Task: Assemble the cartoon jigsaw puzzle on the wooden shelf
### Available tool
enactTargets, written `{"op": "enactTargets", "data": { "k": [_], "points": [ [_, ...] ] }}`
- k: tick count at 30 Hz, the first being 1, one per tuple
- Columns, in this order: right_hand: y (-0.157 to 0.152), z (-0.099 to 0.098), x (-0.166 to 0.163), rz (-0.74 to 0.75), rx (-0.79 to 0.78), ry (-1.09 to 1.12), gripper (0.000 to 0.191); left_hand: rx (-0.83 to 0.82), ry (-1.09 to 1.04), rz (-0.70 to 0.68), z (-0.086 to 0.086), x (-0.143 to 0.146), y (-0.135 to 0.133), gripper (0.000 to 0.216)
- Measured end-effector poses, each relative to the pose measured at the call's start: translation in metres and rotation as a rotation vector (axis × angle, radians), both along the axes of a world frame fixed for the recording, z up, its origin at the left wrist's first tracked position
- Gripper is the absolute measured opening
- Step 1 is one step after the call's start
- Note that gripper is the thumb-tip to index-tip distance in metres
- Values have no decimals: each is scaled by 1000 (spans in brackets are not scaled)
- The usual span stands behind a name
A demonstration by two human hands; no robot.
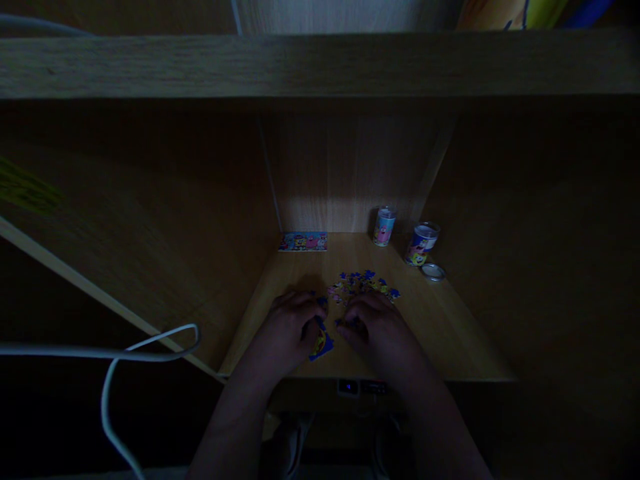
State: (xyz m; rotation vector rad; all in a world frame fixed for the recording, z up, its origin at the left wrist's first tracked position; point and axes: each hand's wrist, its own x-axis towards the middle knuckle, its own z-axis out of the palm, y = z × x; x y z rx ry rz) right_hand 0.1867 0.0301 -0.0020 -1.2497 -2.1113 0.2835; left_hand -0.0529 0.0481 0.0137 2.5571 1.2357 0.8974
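A heap of loose puzzle pieces [363,285], mostly blue and yellow, lies on the wooden desk [450,333]. My left hand [293,327] rests knuckles up beside a small joined patch of pieces [321,343], its fingers curled against it. My right hand [377,327] lies just below the heap with its fingertips bent down onto a few pieces [347,323]. The scene is very dark, so what either hand's fingers hold stays unclear.
At the back stand two cartoon-printed tins [384,227] [423,245], with a round lid [433,271] lying next to the right one. A picture card [303,241] lies flat at the back left. A white cable [150,347] loops at the left. A shelf [320,63] overhangs.
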Motion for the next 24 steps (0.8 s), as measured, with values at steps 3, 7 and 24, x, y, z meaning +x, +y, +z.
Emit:
{"op": "enactTargets", "data": {
  "k": [3,7,24],
  "points": [
    [1,1,0,4,-9,13,17,-2,7,-1,0,0,0,31],
    [1,1,0,27,-17,16,21,-11,10,1,0,1,-1,31],
    [2,-3,2,21,-14,41,19,-24,57,-2,2,3,-3,34]
  ]
}}
